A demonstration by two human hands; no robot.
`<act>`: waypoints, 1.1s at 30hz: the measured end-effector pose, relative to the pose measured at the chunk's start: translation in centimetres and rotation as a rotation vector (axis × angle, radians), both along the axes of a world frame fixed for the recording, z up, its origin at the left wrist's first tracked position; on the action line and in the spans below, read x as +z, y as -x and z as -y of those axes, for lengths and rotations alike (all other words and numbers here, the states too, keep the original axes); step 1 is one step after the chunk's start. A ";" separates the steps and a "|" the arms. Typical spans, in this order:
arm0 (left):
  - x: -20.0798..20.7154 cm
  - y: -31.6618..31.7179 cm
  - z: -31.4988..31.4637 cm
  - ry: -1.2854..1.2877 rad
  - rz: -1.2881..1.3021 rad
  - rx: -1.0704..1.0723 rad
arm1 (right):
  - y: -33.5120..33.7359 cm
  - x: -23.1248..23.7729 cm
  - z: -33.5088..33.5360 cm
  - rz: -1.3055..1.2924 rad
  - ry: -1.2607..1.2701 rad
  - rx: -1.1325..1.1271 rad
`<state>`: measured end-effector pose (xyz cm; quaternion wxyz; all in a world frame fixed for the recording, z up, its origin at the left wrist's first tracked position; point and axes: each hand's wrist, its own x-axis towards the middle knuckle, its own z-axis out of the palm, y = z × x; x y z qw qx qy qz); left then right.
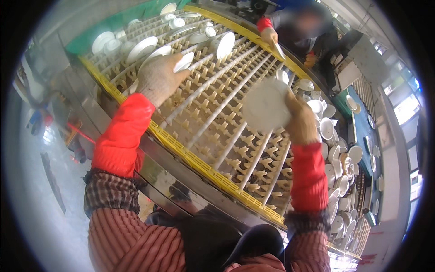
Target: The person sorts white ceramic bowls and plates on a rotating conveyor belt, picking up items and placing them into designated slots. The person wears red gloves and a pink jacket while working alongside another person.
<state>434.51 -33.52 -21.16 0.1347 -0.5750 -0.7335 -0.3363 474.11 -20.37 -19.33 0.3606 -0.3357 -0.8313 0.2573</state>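
Note:
My right hand [301, 119], in a beige work glove with a red sleeve cover, grips a round white plate [266, 104] by its right edge, above the conveyor's pegs. My left hand [159, 78], gloved the same way, is over the far left part of the conveyor [213, 119]. Its thumb and fingers close around a small white dish [184, 62]; part of the dish is hidden by the glove. Close to that hand, white plates [142, 49] stand tilted between the pegs. Another upright plate [225, 45] is farther right.
Yellow guard strips [195, 158] edge the conveyor. Across it, a co-worker's gloved hand [269, 36] holds a white dish [278, 50]. At right, many white bowls and cups [327, 129] are piled up, beside a blue-green belt [362, 129] carrying more dishes. A green panel [81, 40] borders the far left.

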 end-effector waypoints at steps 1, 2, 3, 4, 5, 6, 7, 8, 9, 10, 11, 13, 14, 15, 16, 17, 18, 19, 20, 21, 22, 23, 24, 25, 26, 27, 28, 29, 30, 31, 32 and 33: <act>0.0 -1.0 0.0 0.036 -0.019 -0.049 | 3.4 -0.6 -1.3 -0.443 0.578 0.046; 0.1 -1.8 0.2 0.074 -0.039 -0.094 | 7.0 -0.1 -1.8 -0.726 0.849 0.095; 0.1 -2.0 0.6 0.114 -0.058 -0.122 | 10.4 0.2 -1.8 -1.006 1.122 0.161; -1.9 -0.3 0.6 -0.092 -0.232 -0.146 | 12.7 0.3 -1.5 -0.870 1.047 0.225; -2.1 -0.2 0.6 -0.059 -0.190 -0.142 | 13.1 -0.3 -1.5 -0.740 0.959 0.257; -2.2 -0.4 0.3 -0.026 -0.150 -0.142 | 12.5 -1.2 -1.0 -0.698 0.828 0.206; -2.2 -0.5 0.2 0.011 -0.114 -0.140 | 11.2 -1.9 -0.6 -0.629 0.770 0.234; -1.8 -0.9 0.6 -0.008 -0.109 -0.138 | 9.5 -2.4 0.7 -0.574 0.709 0.172; -2.6 -0.1 0.0 -0.094 -0.181 -0.164 | 7.9 -2.8 2.2 -0.518 0.648 0.107; -2.3 -1.3 -0.5 -0.051 -0.172 -0.161 | 4.5 -5.2 2.6 -0.557 0.524 0.138; -2.3 -1.3 -0.4 0.032 -0.159 -0.166 | 1.3 -6.1 2.8 -0.265 0.463 0.004; -2.2 -2.0 0.6 0.041 -0.165 -0.129 | -3.2 -6.5 4.2 0.288 -0.143 -0.267; -2.3 -2.5 0.8 0.055 -0.232 -0.134 | -5.0 -6.0 4.8 0.432 -0.276 -0.342; -2.2 -3.0 0.9 0.068 -0.300 -0.135 | -7.0 -5.0 4.9 0.632 -0.054 -0.446; -1.7 -4.7 0.9 0.136 -0.263 -0.166 | -10.0 -5.2 4.7 0.737 -0.062 -0.510; -0.9 -6.9 0.8 0.206 -0.227 -0.193 | -13.3 -5.9 4.5 0.843 -0.066 -0.569; -0.2 -8.2 0.8 0.274 -0.194 -0.205 | -15.9 -6.4 4.6 0.827 -0.033 -0.620; -0.4 -8.2 0.7 0.247 -0.207 -0.270 | -17.9 -6.8 4.5 0.806 -0.006 -0.660; -1.6 -8.0 0.4 0.226 -0.217 -0.341 | -19.0 -6.8 4.3 0.837 0.002 -0.667; -2.4 -7.9 0.3 0.205 -0.226 -0.409 | -19.9 -6.8 4.1 0.908 0.037 -0.684; -2.7 -8.6 0.0 0.218 -0.264 -0.433 | -22.0 -7.8 3.5 0.915 0.119 -0.668; -3.0 -9.3 -0.3 0.240 -0.265 -0.445 | -24.5 -8.8 2.7 0.919 0.198 -0.653; -3.4 -9.3 -0.3 0.263 -0.266 -0.435 | -25.4 -9.1 2.2 0.897 0.228 -0.653; -3.6 -9.0 -0.2 0.288 -0.268 -0.414 | -25.2 -8.9 2.3 0.886 0.196 -0.622; -3.8 -8.6 -0.1 0.301 -0.260 -0.385 | -25.1 -8.7 2.6 0.875 0.166 -0.592; -4.1 -8.0 0.0 0.314 -0.252 -0.356 | -24.9 -8.5 2.8 0.864 0.135 -0.563; -3.8 -8.3 -0.2 0.321 -0.244 -0.339 | -25.2 -8.5 2.8 0.843 0.131 -0.606; -3.6 -8.6 -0.1 0.315 -0.240 -0.324 | -25.6 -8.8 2.7 0.821 0.127 -0.650; -3.4 -9.0 0.3 0.309 -0.237 -0.309 | -25.8 -9.0 2.6 0.799 0.123 -0.692; -3.2 -9.6 0.4 0.304 -0.233 -0.302 | -26.4 -9.6 2.4 0.777 0.124 -0.741; -3.4 -9.9 0.2 0.223 -0.279 -0.367 | -26.2 -10.5 2.2 0.798 0.020 -0.823; -3.5 -10.3 0.1 0.234 -0.277 -0.406 | -26.5 -10.7 1.6 0.840 0.047 -0.865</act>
